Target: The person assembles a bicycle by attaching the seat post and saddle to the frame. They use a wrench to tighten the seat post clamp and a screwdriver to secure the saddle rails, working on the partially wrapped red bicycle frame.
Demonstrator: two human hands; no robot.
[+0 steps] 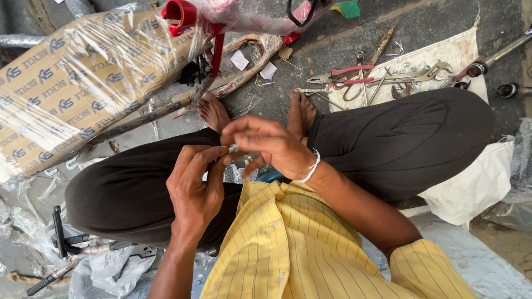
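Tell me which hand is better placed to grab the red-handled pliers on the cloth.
Right hand, probably. The red-handled pliers lie on the white cloth to the person's right, beyond the right knee; the left hand is farther away, across the body.

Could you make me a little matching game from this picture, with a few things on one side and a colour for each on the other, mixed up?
Things:
1. shirt
2. trousers
3. pliers, by the handles
4. cloth under the tools

Colours:
A. red
B. white
C. yellow
D. dark brown

Pairs: 1-C, 2-D, 3-A, 4-B
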